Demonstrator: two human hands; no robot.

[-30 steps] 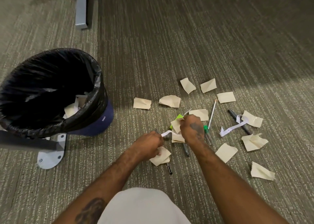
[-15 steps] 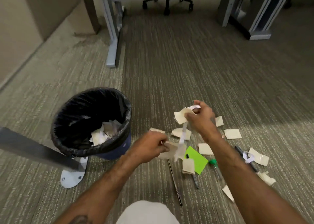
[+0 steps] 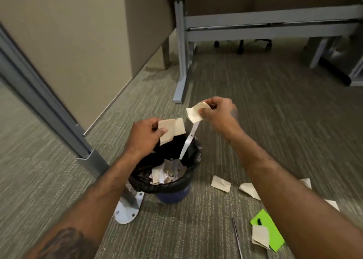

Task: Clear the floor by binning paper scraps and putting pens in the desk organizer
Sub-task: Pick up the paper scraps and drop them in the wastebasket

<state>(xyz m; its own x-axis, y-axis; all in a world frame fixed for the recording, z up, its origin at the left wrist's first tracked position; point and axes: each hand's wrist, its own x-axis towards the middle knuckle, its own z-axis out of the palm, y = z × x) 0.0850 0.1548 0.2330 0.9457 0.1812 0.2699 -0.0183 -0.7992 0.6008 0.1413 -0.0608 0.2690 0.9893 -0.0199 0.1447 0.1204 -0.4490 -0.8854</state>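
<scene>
Office carpet (image 3: 255,121), bin (image 3: 167,184) now right under both hands — left hand (image 3: 145,135) and right hand (image 3: 220,113) came up off the floor, each pinching scraps (image 3: 169,130), drop's next.

Office: cubicle partition (image 3: 74,42), desk frame (image 3: 255,26), carpet (image 3: 275,121).

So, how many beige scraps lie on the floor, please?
5 scraps: two right of the bin, two beside the right forearm, one on the green sheet; the arm may hide more.
</scene>
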